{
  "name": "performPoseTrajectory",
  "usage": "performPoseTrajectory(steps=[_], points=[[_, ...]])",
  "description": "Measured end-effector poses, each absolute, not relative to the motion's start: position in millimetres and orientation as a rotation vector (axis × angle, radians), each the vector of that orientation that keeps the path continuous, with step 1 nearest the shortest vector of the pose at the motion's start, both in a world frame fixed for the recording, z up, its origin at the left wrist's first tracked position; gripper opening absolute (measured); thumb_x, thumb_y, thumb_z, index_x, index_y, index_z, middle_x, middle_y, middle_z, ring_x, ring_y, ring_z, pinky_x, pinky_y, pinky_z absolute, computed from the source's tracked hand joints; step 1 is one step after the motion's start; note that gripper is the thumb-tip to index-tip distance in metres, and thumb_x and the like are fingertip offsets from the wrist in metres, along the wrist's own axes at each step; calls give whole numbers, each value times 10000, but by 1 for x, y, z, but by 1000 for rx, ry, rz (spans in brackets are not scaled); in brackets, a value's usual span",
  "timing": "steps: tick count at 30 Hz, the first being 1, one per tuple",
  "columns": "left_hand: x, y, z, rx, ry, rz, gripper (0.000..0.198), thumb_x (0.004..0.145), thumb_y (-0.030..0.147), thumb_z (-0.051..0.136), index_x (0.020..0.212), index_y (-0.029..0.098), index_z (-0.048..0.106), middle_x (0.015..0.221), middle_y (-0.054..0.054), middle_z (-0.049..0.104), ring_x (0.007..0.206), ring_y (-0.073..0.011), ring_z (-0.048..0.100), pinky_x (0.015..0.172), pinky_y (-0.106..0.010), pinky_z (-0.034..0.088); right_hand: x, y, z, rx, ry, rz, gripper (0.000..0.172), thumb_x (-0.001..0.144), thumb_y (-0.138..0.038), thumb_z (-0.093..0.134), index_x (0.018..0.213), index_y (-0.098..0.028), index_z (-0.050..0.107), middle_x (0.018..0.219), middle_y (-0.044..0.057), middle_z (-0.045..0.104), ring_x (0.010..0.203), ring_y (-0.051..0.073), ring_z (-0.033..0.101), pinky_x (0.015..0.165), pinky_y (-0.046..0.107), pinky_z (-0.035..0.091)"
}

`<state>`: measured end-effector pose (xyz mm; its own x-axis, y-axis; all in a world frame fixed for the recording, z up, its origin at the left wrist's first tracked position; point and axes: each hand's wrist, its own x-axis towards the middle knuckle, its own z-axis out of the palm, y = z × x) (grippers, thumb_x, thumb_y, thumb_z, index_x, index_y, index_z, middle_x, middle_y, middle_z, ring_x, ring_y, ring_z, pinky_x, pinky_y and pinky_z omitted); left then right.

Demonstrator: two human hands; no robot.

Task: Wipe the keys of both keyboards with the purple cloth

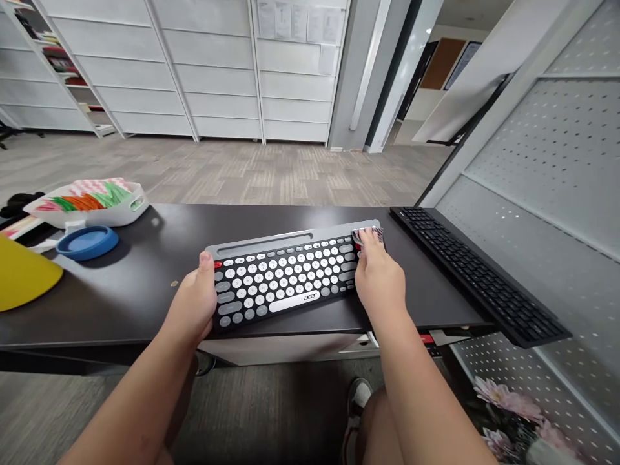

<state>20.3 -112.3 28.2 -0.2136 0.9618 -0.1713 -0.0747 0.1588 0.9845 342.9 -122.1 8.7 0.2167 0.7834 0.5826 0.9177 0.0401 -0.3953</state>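
Observation:
A grey and black Acer keyboard [285, 278] with round white keys lies tilted slightly over the dark desk [145, 297]. My left hand [196, 294] grips its left end, thumb on top near the red corner key, the other fingers hidden beneath. At the upper right corner of the keyboard, my right hand [380, 271] is closed on a small striped cloth [359, 236], pressed against the keys there. Most of that cloth is covered by the fingers.
A second, black keyboard [475, 271] lies along the desk's right end, beside a perforated white panel [571, 142]. To the left are a blue round dish [88, 243], a white basket [121, 210] of colourful items and a yellow object [24, 274]. Pink flowers [513, 400] stand low at right.

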Motion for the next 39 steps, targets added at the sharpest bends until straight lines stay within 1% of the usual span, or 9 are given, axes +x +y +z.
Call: performPoseTrajectory(steps=[4,9,19,27,29,32,35,37,39], points=[[20,-113,28,944,1403,1265,717,979,787,482,1303,206,750,1068,-137,831,1131,-371,775,923,-487,666,340,-121,7,-1717,-1641,-284,505,1068,-148,347,1508,-133,594,1567,151,583,1460,260,563,1180,477,516],[21,-114,30,941,1364,1251,725,970,785,513,1295,180,742,1073,-146,831,1086,-369,788,930,-496,660,341,-123,8,-1654,-1767,-275,495,1074,-133,337,1502,-135,585,1574,143,582,1468,240,554,1200,460,499],[23,-117,32,911,1417,1291,643,999,727,532,1169,152,762,1045,-163,830,998,-334,813,840,-440,686,343,-132,18,-1631,-1915,-255,486,1053,-113,386,1485,-179,599,1554,100,602,1393,247,626,1110,439,583],[23,-114,31,911,1475,1300,662,991,744,526,1172,152,759,1045,-169,828,1025,-334,807,871,-445,678,327,-151,17,-1605,-2032,-160,549,1023,-63,390,1519,-195,586,1576,90,573,1404,246,616,1112,448,586],[22,-114,30,924,1450,1305,656,993,740,528,1172,153,759,1066,-168,827,1043,-330,803,891,-446,674,328,-155,21,-1599,-2039,-123,535,1027,-75,393,1512,-183,593,1567,91,585,1362,259,653,1075,447,605],[22,-114,29,926,1404,1308,635,998,729,534,1167,160,761,1098,-162,825,1061,-328,799,898,-445,673,334,-158,30,-1602,-1994,-15,486,1058,-156,408,1488,-220,626,1471,67,679,1186,277,756,943,447,645],[21,-113,29,928,1380,1323,621,1002,716,542,1153,156,767,1106,-159,825,1078,-330,795,911,-441,671,344,-159,39,-1617,-1823,140,425,1091,-285,431,1436,-292,678,1192,39,815,972,263,796,824,415,632],[21,-112,29,922,1357,1329,611,1012,702,537,1149,154,771,1096,-156,827,1090,-330,792,923,-438,668,354,-157,43,-1635,-1628,174,391,1088,-357,465,1382,-309,717,1049,32,829,898,254,783,810,402,608],[21,-110,29,895,1316,1316,607,1025,695,517,1153,162,777,1079,-148,830,1100,-330,790,929,-438,667,366,-156,46,-1657,-1411,110,374,1071,-391,499,1341,-301,741,1078,46,821,948,262,767,857,417,588]])
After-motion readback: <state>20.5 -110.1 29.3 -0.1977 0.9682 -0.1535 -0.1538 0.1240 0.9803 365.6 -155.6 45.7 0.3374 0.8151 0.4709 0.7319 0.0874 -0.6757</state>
